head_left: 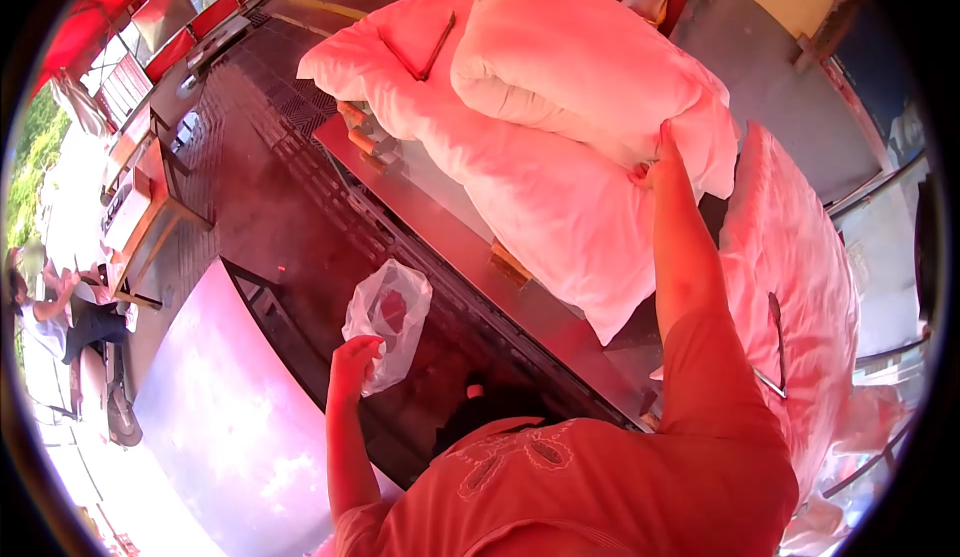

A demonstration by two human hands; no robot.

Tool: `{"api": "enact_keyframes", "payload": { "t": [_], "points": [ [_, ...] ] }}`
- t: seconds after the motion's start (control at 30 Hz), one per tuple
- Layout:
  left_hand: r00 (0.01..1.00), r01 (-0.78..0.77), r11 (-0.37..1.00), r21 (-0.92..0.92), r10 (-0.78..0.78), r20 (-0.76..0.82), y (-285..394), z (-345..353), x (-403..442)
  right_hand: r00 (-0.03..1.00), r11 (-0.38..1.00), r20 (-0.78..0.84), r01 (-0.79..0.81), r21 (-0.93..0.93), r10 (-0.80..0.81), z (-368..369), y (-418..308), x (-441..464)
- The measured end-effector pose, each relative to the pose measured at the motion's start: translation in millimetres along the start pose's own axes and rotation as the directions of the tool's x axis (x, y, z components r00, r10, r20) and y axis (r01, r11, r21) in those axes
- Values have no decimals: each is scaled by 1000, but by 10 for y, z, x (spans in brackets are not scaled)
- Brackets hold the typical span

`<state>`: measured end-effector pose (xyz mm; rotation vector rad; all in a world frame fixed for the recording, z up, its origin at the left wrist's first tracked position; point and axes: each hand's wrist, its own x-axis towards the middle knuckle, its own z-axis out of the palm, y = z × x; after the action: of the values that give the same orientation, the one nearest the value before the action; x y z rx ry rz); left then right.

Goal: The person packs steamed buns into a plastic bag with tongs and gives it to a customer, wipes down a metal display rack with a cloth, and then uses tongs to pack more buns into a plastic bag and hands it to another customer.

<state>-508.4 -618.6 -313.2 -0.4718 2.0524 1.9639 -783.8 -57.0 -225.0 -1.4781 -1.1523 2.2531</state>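
My left hand [357, 365] is closed on the rim of a clear plastic bag [400, 307], which hangs partly open with something reddish inside or showing through it. My right arm stretches forward, and my right hand [650, 165] grips the folded edge of a thick pale quilt [590, 47]; its fingertips are partly hidden in the fabric. The quilt looks pink in the red light and is doubled over on itself. A thin dark V-shaped tool [420, 49], like open tongs, lies on its far left part.
The quilt rests over a low stand [440, 182]. A second quilt [790, 287] hangs at the right, with another V-shaped tool [778, 347] on it. At left are a glossy printed panel [225, 407], a wooden table [155, 202] and a seated person [75, 317].
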Motion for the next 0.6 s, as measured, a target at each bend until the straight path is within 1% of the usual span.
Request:
{"api": "enact_keyframes", "payload": {
  "t": [0.03,0.07,0.13,0.17,0.2,0.23,0.27,0.3,0.37,0.4,0.43,0.47,0.5,0.53,0.57,0.6],
  "points": [
    [999,-7,1000,-24,6,-50,-40,-75,-29,992,997,121,43,-58,-35,-121,-22,-31],
    [995,-18,1000,21,21,-102,-59,-155,44,964,990,257,101,-102,-72,-212,-74,-82],
    [978,-30,992,126,55,-200,11,-339,202,912,980,408,112,-163,-37,-194,-159,-51],
    [976,7,992,125,21,-218,111,-452,393,907,980,420,60,-190,26,-147,-185,24],
    [969,-96,969,230,144,-203,258,-550,638,902,977,423,9,-213,84,-134,-194,60],
    [968,-146,964,224,186,-168,445,-614,950,930,991,367,38,-130,12,-21,-171,4],
    [941,-280,935,217,313,-133,849,-472,1146,952,995,299,81,-52,-62,172,-74,-147],
    [940,-313,935,164,330,-88,1168,-366,1440,968,992,216,124,29,-128,338,-17,-248],
    [910,-412,904,118,414,8,1646,-176,2287,944,971,243,238,-26,-225,577,-26,-424],
    [894,-448,890,89,447,30,1863,-81,2817,932,958,251,281,-52,-260,612,-37,-426],
    [876,-481,875,47,479,48,2104,100,3315,953,974,232,216,-64,-196,559,-34,-301],
    [871,-489,868,86,482,95,2455,313,3613,971,987,207,142,-80,-123,445,68,-150],
    [875,-482,875,58,476,83,2713,548,4006,980,992,191,83,-93,-64,367,81,-89],
    [877,-478,877,41,474,77,2928,779,4383,976,997,206,56,50,-65,391,196,-281],
    [880,-472,880,48,468,78,3088,1000,4682,933,982,339,61,178,-119,355,249,-197],
    [884,-467,881,80,462,78,3222,1223,4979,941,960,318,26,280,-119,409,238,-247]
  ]
}}
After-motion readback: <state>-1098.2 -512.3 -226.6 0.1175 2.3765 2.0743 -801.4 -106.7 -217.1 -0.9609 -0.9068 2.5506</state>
